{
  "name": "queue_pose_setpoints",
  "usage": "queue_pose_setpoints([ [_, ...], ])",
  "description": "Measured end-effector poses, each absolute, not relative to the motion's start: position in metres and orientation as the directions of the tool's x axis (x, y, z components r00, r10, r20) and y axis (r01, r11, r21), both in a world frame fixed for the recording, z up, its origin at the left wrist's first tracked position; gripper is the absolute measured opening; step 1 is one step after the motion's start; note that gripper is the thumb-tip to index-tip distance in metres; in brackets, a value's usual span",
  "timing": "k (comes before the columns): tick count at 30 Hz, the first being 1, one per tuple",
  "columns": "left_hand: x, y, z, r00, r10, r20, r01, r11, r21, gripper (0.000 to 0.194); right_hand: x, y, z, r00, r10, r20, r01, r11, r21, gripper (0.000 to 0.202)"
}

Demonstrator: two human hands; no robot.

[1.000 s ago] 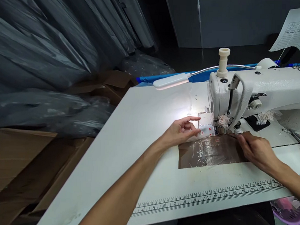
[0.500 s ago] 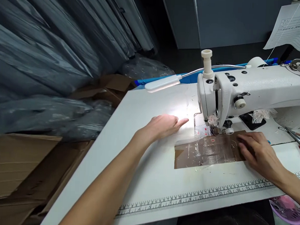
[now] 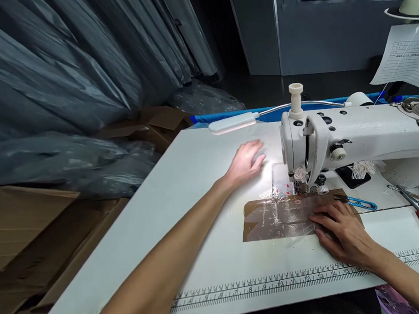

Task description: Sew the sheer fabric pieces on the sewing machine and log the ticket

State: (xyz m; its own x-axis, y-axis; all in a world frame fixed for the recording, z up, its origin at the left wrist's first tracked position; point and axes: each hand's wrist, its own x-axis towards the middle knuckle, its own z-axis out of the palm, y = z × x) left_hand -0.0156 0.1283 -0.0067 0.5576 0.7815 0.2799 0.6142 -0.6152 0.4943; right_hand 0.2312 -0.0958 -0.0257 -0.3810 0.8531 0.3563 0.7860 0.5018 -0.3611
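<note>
1. A printed ruler strip is running along the near edge of your bench.
2. Beyond it, a brown sheet with a clear, glossy layer is lying in front of the needle end of your sewing machine.
3. Your right hand is resting on the sheet's right part, its fingers spread and released.
4. Blue snips are lying just beyond that hand, blades over the sheet.
5. Left of the machine, your blurred left hand is holding its fingers loosely parted.
6. Farther back, a white lamp is lighting the bench.
</note>
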Motion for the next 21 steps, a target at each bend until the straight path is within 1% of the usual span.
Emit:
queue_pose_setpoints([
  [3, -0.006, 0.109, -0.007, 0.748, 0.615, 0.250, 0.433, -0.737, 0.518, 0.028, 0.230, -0.094, -0.026, -0.383, 0.848, 0.367, 0.796, 0.504, -0.334, 0.026],
  [5, 0.002, 0.097, -0.007, 0.802, 0.557, 0.214, 0.385, -0.757, 0.528, 0.021, 0.230, -0.094, -0.026, -0.385, 0.845, 0.371, 0.800, 0.506, -0.323, 0.026],
  [7, 0.009, 0.088, -0.006, 0.816, 0.544, 0.196, 0.394, -0.771, 0.501, 0.016, 0.230, -0.095, -0.027, -0.386, 0.846, 0.368, 0.802, 0.505, -0.319, 0.026],
  [10, 0.013, 0.078, -0.002, 0.804, 0.550, 0.225, 0.399, -0.780, 0.481, 0.018, 0.231, -0.095, -0.028, -0.387, 0.841, 0.378, 0.802, 0.509, -0.312, 0.026],
  [12, 0.013, 0.071, 0.000, 0.791, 0.559, 0.249, 0.370, -0.761, 0.534, 0.017, 0.231, -0.095, -0.029, -0.388, 0.836, 0.388, 0.800, 0.514, -0.308, 0.026],
  [14, 0.012, 0.063, 0.000, 0.786, 0.574, 0.230, 0.342, -0.713, 0.612, 0.016, 0.231, -0.096, -0.029, -0.389, 0.832, 0.395, 0.798, 0.519, -0.308, 0.026],
  [16, 0.011, 0.056, -0.001, 0.812, 0.550, 0.198, 0.323, -0.705, 0.632, 0.016, 0.232, -0.096, -0.029, -0.388, 0.830, 0.402, 0.794, 0.522, -0.312, 0.026],
  [17, 0.011, 0.055, -0.003, 0.835, 0.517, 0.190, 0.311, -0.728, 0.610, 0.017, 0.231, -0.096, -0.029, -0.386, 0.828, 0.406, 0.791, 0.524, -0.315, 0.026],
  [19, 0.009, 0.057, -0.005, 0.878, 0.439, 0.193, 0.288, -0.805, 0.519, 0.022, 0.231, -0.095, -0.029, -0.385, 0.825, 0.414, 0.788, 0.527, -0.317, 0.026],
  [21, 0.005, 0.069, -0.007, 0.881, 0.430, 0.200, 0.319, -0.849, 0.421, 0.029, 0.231, -0.095, -0.029, -0.383, 0.823, 0.419, 0.789, 0.527, -0.315, 0.025],
])
